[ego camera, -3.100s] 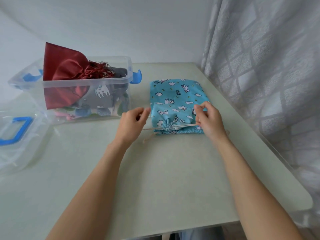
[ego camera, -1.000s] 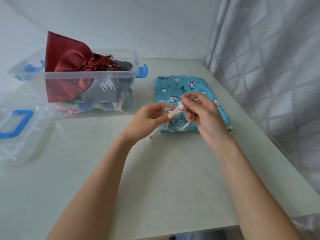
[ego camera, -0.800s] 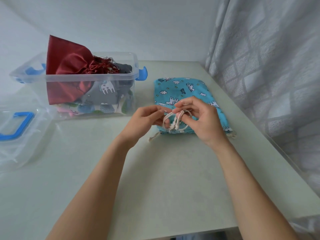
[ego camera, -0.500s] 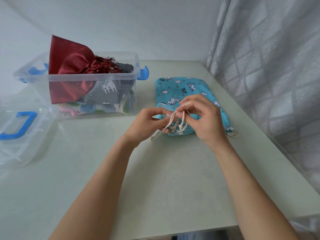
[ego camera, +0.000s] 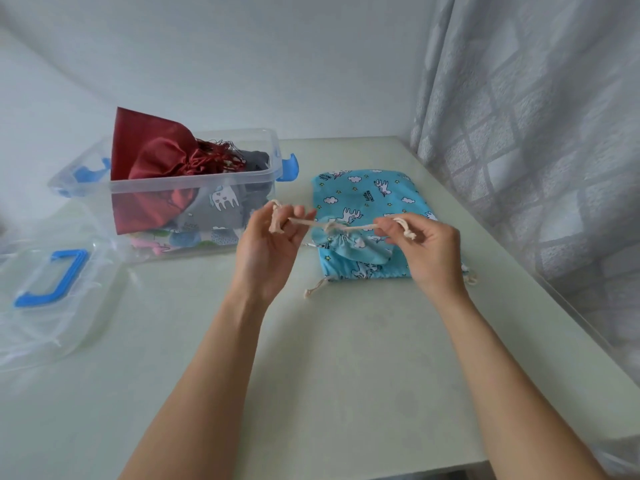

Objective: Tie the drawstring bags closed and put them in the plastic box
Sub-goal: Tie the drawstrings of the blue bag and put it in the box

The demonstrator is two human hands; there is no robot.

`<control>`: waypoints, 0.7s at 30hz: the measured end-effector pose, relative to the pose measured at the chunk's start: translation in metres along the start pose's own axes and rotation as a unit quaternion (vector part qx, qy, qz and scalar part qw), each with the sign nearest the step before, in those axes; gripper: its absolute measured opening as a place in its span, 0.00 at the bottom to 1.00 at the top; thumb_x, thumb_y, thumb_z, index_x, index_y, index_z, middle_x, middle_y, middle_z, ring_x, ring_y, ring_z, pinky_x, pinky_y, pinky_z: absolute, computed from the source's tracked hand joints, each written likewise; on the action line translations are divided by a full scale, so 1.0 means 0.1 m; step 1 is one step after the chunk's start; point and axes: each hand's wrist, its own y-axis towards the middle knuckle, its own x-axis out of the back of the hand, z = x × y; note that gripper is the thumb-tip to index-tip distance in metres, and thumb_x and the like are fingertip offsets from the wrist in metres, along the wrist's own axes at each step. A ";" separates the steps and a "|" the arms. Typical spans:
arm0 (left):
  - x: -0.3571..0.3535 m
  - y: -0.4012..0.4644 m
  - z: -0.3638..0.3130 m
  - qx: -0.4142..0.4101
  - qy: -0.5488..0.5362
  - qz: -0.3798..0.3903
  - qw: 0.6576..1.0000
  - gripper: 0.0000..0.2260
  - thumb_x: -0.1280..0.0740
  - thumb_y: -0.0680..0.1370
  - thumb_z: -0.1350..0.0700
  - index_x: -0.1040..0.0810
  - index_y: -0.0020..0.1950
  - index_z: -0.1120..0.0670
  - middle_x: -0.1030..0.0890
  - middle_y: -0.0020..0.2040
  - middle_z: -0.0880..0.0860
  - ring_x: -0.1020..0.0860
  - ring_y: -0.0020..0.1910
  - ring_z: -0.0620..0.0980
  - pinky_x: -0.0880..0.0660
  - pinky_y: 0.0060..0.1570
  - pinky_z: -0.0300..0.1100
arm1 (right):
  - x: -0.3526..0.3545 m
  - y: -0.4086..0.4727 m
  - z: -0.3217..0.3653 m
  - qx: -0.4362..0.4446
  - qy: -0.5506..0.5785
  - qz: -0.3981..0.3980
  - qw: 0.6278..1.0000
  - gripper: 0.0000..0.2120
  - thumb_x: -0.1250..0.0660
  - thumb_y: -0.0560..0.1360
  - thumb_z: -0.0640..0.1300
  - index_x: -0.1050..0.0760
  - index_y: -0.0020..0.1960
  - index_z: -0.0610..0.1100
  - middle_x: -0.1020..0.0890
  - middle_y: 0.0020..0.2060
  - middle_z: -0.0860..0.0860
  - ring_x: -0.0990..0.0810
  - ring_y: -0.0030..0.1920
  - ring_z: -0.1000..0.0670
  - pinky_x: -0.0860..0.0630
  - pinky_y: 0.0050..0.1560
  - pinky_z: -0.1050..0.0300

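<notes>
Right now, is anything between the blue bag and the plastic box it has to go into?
Nothing visible. The blue bag lies just right of the open box, bare table between them. The lid lies off to the left. A red bag sticks up above the rim on the box's left side.

You face pale green table [ego camera: 346, 358] set in corner; plain white walls [ego camera: 242, 57] far and left; grey checked curtain [ego camera: 536, 133] hangs right, daylit.

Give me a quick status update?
Left hand and right hand pulling cord ends apart. Blue bag on table, knot tightening. Box open, nothing blocking.
</notes>
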 end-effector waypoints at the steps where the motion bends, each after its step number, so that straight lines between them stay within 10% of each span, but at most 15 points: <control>1: 0.02 0.00 -0.01 0.007 -0.006 -0.015 1.000 0.19 0.48 0.81 0.60 0.36 0.30 0.52 0.33 0.26 0.47 0.28 0.27 0.43 0.22 0.49 0.41 | 0.01 0.01 -0.01 -0.021 0.005 -0.012 1.000 0.04 0.30 0.74 0.43 0.18 0.43 0.44 0.16 0.33 0.56 0.16 0.39 0.53 0.21 0.42 0.59; 5: 0.09 0.02 0.01 -0.005 0.216 -0.107 0.970 0.15 0.46 0.78 0.64 0.42 0.33 0.51 0.41 0.25 0.45 0.43 0.24 0.43 0.40 0.23 0.34 | 0.09 0.04 -0.04 -0.049 -0.031 -0.046 0.997 0.09 0.31 0.75 0.44 0.20 0.40 0.39 0.18 0.32 0.56 0.17 0.36 0.59 0.21 0.44 0.58; 10: 0.12 -0.01 0.07 -0.029 0.386 -0.074 0.919 0.11 0.44 0.79 0.63 0.38 0.37 0.53 0.37 0.25 0.42 0.41 0.25 0.43 0.39 0.26 0.34 | 0.17 0.04 -0.19 -0.116 -0.114 0.000 0.987 0.10 0.31 0.74 0.46 0.20 0.39 0.40 0.17 0.33 0.53 0.17 0.35 0.57 0.21 0.49 0.50; 15: 0.15 -0.04 0.10 -0.001 0.450 -0.022 0.893 0.06 0.34 0.76 0.62 0.30 0.48 0.53 0.27 0.34 0.45 0.29 0.33 0.43 0.33 0.36 0.37 | 0.19 0.04 -0.21 -0.125 -0.172 0.041 0.976 0.19 0.27 0.71 0.48 0.27 0.58 0.45 0.22 0.51 0.54 0.22 0.49 0.52 0.26 0.53 0.57; 21: 0.14 -0.03 0.10 -0.001 0.460 -0.005 0.888 0.12 0.36 0.75 0.68 0.30 0.56 0.56 0.31 0.30 0.44 0.29 0.29 0.37 0.31 0.32 0.30 | -0.03 -0.07 -0.02 0.036 -0.153 0.214 0.964 0.06 0.25 0.68 0.48 0.21 0.41 0.50 0.21 0.40 0.56 0.25 0.46 0.55 0.31 0.46 0.65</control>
